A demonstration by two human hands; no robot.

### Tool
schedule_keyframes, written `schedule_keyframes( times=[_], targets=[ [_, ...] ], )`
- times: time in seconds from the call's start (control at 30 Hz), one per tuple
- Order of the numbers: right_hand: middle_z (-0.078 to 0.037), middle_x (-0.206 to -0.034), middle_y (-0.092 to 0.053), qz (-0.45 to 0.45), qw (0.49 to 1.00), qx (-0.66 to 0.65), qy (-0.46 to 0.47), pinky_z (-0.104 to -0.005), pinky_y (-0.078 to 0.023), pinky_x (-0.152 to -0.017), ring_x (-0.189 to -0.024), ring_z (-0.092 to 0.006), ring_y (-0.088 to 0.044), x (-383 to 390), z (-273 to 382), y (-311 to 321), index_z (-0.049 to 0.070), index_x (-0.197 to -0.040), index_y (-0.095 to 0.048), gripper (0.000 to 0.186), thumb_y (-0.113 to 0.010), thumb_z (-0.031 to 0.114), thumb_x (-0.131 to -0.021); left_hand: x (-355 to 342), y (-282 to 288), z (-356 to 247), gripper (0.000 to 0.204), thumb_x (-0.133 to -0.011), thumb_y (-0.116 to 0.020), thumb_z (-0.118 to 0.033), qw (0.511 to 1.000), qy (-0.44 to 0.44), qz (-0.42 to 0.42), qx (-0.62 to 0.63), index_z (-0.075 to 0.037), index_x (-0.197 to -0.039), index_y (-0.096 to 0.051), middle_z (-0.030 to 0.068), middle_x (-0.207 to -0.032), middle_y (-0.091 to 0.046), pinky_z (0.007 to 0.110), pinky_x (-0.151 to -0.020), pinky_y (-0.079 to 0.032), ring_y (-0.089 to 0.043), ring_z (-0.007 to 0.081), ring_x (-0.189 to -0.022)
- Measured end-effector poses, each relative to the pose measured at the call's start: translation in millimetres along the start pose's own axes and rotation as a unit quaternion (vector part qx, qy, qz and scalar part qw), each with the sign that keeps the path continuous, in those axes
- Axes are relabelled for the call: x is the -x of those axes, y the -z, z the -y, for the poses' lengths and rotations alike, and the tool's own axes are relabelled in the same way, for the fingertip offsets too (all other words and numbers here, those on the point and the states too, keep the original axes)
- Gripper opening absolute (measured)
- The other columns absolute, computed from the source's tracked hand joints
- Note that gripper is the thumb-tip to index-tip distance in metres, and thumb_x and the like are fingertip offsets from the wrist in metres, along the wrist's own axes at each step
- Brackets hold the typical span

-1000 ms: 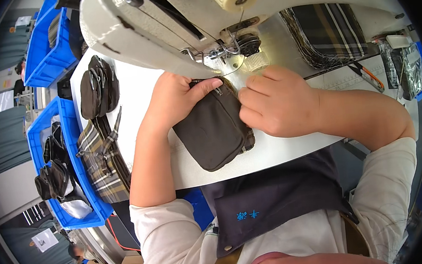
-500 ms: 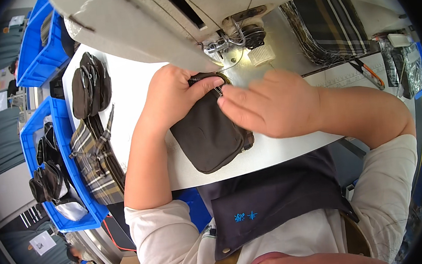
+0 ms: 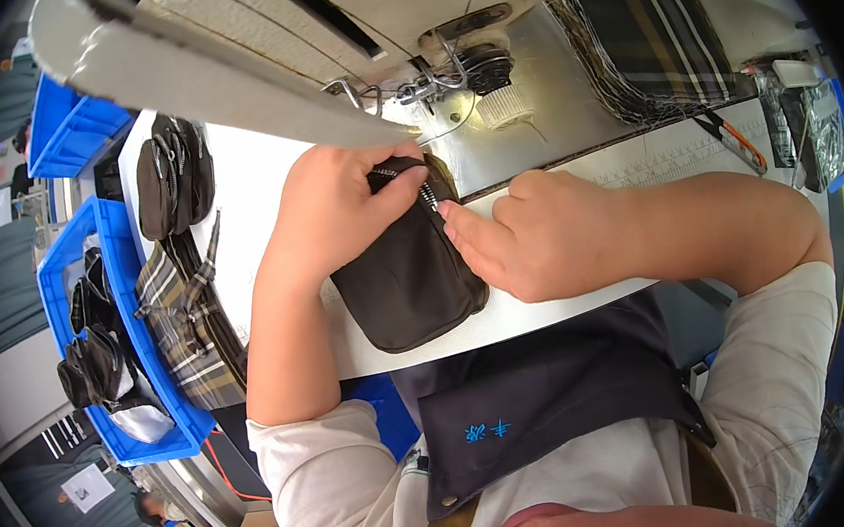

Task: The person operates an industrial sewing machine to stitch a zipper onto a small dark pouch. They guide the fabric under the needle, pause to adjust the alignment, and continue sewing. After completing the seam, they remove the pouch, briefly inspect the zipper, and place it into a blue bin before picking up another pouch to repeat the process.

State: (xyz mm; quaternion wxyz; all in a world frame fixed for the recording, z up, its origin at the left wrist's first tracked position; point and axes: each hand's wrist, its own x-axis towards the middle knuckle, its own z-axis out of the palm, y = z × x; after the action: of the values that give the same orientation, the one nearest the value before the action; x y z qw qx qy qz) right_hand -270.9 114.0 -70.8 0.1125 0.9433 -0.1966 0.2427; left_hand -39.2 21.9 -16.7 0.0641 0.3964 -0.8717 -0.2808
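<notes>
A dark brown zip pouch (image 3: 394, 286) lies on the white work surface (image 3: 548, 323) just in front of the sewing machine (image 3: 204, 62). My left hand (image 3: 332, 211) grips the pouch's top end, thumb beside the curved zipper (image 3: 426, 191). My right hand (image 3: 540, 238) has its fingertips closed at the zipper on the pouch's right side; the pull itself is hidden under them. The needle area and metal throat plate (image 3: 567, 90) sit right above both hands.
Several finished pouches (image 3: 173, 175) and plaid pieces (image 3: 186, 324) lie left, beside blue bins (image 3: 121, 270) of pouches. At right are stacked plaid fabric (image 3: 653, 32), orange-handled snips (image 3: 733, 141), a ruler strip (image 3: 654, 165) and plastic-wrapped items (image 3: 802, 130). A person (image 3: 150, 508) shows at lower left.
My right hand shifted left onto the zipper, then slightly down along it. My left hand moved a little left, still gripping the pouch. The machine sits further up-left in the view.
</notes>
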Motion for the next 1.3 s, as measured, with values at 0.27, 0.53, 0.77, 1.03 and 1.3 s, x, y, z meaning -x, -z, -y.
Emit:
schedule_keyframes(
  times=[0.27, 0.53, 0.77, 1.03, 1.3],
  targets=[
    [-0.023, -0.093, -0.074, 0.0, 1.0, -0.029, 0.006, -0.0326, -0.049, -0.045, -0.054, -0.0177, -0.064, -5.5, -8.8, 5.3, -0.008, -0.109, -0.076, 0.036, -0.07, 0.014, -0.08, 0.8, -0.3, -3.4, 0.016, -0.094, -0.077, -0.012, 0.999, 0.032, -0.014, 0.016, -0.002, -0.106, -0.075, 0.0087, -0.099, -0.078, 0.033, -0.086, -0.056, -0.073, 0.022, -0.09],
    [-0.026, -0.096, -0.075, -0.014, 1.0, -0.014, -0.019, -0.0305, -0.047, -0.046, -0.056, -0.019, -0.065, -10.9, 13.7, 11.6, -0.008, -0.11, -0.076, 0.041, -0.07, 0.018, -0.08, -1.0, -6.8, -8.9, 0.02, -0.089, -0.082, -0.016, 0.999, 0.035, -0.028, -0.029, -0.004, -0.104, -0.077, 0.0103, -0.1, -0.079, 0.035, -0.083, -0.058, -0.075, 0.0283, -0.09],
    [-0.029, -0.099, -0.075, 0.037, 0.999, -0.029, -0.005, -0.0311, -0.046, -0.044, -0.053, -0.0169, -0.062, -3.9, 3.3, 5.6, -0.009, -0.101, -0.077, 0.034, -0.071, 0.015, -0.078, 4.0, -4.5, -12.0, 0.018, -0.087, -0.08, -0.013, 0.995, 0.048, -0.057, -0.065, -0.003, -0.101, -0.075, 0.0097, -0.098, -0.077, 0.036, -0.08, -0.056, -0.072, 0.0301, -0.085],
    [-0.028, -0.106, -0.076, 0.018, 0.999, -0.025, 0.016, -0.0318, -0.049, -0.045, -0.055, -0.0161, -0.065, -5.0, -6.9, 5.9, -0.007, -0.092, -0.076, 0.028, -0.07, 0.014, -0.075, 1.7, -4.0, 0.6, 0.014, -0.088, -0.078, -0.011, 0.999, -0.004, -0.054, -0.002, -0.002, -0.099, -0.074, 0.0106, -0.097, -0.075, 0.036, -0.083, -0.055, -0.069, 0.0279, -0.091],
    [-0.025, -0.093, -0.075, -0.031, 0.999, -0.035, -0.021, -0.0315, -0.049, -0.045, -0.055, -0.0173, -0.065, -10.7, 0.1, 9.6, -0.01, -0.104, -0.076, 0.039, -0.071, 0.015, -0.075, -2.4, -8.5, -10.2, 0.016, -0.087, -0.08, -0.012, 0.997, 0.026, -0.068, -0.019, -0.003, -0.1, -0.076, 0.0106, -0.098, -0.075, 0.036, -0.083, -0.056, -0.072, 0.0276, -0.092]
  ],
)
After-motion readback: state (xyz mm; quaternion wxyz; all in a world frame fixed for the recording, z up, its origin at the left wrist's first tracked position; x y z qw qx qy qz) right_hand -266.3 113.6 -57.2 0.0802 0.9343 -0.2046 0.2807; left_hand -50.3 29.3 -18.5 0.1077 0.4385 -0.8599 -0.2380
